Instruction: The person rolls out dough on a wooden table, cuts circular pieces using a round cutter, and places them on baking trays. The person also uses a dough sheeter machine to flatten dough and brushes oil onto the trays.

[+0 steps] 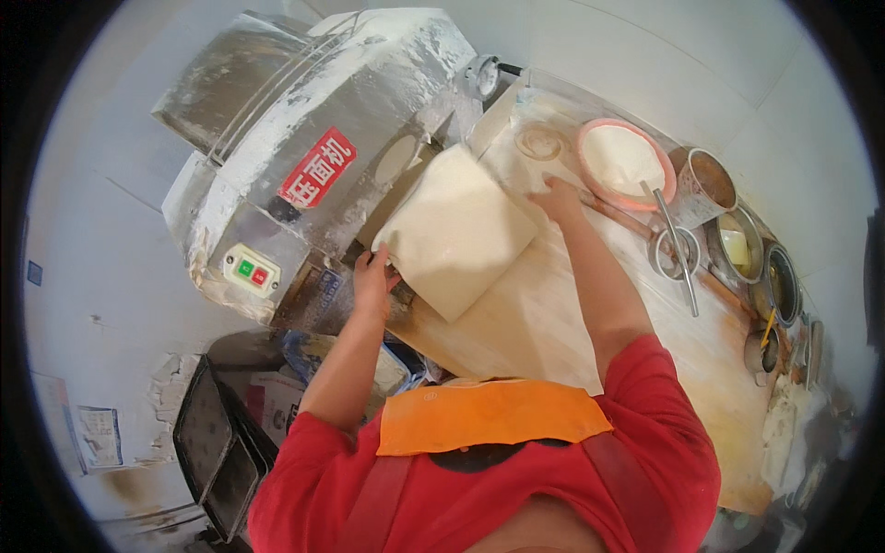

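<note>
A wide sheet of pale dough (pixel 460 235) lies between the rollers' outlet of a floury metal dough-pressing machine (pixel 346 117) and the wooden worktop (pixel 525 332). At the sheet's left edge, beside the machine, my left hand (pixel 373 280) has its thumb on top and its fingers at or under the dough; how firmly it holds cannot be told. My right hand (pixel 559 200) is over the worktop to the right of the sheet, apart from it, near the end of a wooden rolling pin (pixel 622 221). Nothing shows in its fingers.
A pink-rimmed bowl of flour (pixel 622 162), a tall container (pixel 709 181), a metal rod (pixel 674 249) across a ring-shaped vessel (pixel 664 254) and several pots stand along the worktop's right side. The machine has a green and red switch (pixel 252 269). Dark metal trays (pixel 207 435) stand at lower left.
</note>
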Tool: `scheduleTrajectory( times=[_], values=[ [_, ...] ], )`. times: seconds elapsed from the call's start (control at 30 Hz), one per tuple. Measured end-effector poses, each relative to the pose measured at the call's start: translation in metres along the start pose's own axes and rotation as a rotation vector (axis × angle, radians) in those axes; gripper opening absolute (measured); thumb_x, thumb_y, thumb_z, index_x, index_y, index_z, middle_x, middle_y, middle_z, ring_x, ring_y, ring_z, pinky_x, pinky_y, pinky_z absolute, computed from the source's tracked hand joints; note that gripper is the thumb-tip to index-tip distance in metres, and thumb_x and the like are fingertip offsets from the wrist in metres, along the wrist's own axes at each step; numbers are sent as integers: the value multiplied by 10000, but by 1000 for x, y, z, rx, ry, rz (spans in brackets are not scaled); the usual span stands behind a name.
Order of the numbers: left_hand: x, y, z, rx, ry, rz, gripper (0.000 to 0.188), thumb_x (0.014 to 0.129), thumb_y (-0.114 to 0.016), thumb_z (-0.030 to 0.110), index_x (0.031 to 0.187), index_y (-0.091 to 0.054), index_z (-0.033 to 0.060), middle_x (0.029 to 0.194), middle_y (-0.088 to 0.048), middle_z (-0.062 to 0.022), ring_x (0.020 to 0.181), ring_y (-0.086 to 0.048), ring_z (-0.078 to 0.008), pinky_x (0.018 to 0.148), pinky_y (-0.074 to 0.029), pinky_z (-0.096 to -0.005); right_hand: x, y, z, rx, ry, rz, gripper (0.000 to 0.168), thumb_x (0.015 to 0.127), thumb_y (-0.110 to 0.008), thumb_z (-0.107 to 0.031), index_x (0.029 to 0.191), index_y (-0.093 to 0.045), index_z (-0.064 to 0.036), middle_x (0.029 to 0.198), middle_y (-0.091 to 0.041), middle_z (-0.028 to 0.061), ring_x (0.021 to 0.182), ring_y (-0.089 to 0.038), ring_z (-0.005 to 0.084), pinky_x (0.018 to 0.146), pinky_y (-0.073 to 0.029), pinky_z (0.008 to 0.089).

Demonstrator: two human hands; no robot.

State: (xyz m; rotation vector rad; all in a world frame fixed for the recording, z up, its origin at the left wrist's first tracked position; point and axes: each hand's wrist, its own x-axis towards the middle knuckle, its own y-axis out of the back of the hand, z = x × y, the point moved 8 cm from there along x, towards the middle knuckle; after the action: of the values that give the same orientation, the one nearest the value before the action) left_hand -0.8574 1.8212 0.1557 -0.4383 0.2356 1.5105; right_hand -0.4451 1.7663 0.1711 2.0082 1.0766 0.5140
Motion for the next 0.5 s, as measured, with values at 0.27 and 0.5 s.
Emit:
scheduleTrajectory(
  times=[0.27, 0.5],
  values=[
    [-70, -74, -48, 1541, -1197, -189, 766, 759, -728, 364, 1379, -415, 40, 1311, -524, -211, 1210, -510, -381, 972, -442, -430, -32, -125, 6, 571, -272, 183, 448, 705, -717, -105, 1115, -575, 4, 930, -652, 141, 786, -653, 244, 579, -530, 335],
    [-103, -95, -9, 1196, -914, -779, 399, 783, -702, 392, 1032, -655, 84, 889, -664, -196, 827, -642, -364, 734, -509, -460, -143, 8, 24, 1383, -223, 250, 449, 720, -638, 15, 1161, -560, -10, 943, -629, 86, 831, -619, 182, 698, -512, 302]
  ],
)
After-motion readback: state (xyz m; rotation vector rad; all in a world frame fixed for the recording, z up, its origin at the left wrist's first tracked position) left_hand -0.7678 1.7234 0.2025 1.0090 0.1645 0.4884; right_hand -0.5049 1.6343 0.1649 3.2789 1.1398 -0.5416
